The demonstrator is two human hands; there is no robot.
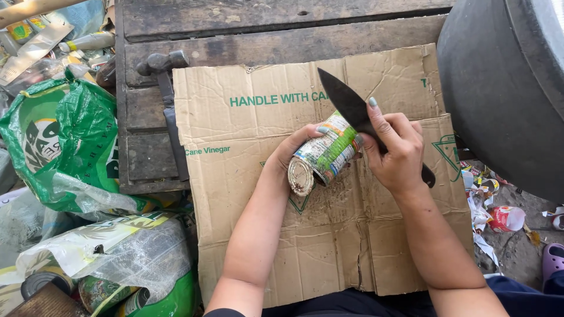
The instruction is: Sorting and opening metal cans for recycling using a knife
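In the middle of the frame my left hand (294,151) wraps around a tin can (322,157) lying on its side, its lid end turned toward the lower left, just above a sheet of cardboard (247,194) spread over a dark wooden table (147,155). My right hand (396,155) is closed tight around the handle of a dark knife (348,104), the blade slanting up to the upper left, its edge against the can's paper label.

The risk I judge greatest: the can is round and smooth, so the blade could skid off it toward the left thumb, which sits close to the edge. The can could also roll in my grip if the pressure comes off-centre. The torn lid rim looks sharp enough to cut a palm.

A hammer (167,105) lies at the upper left, green plastic bags (70,147) further left.
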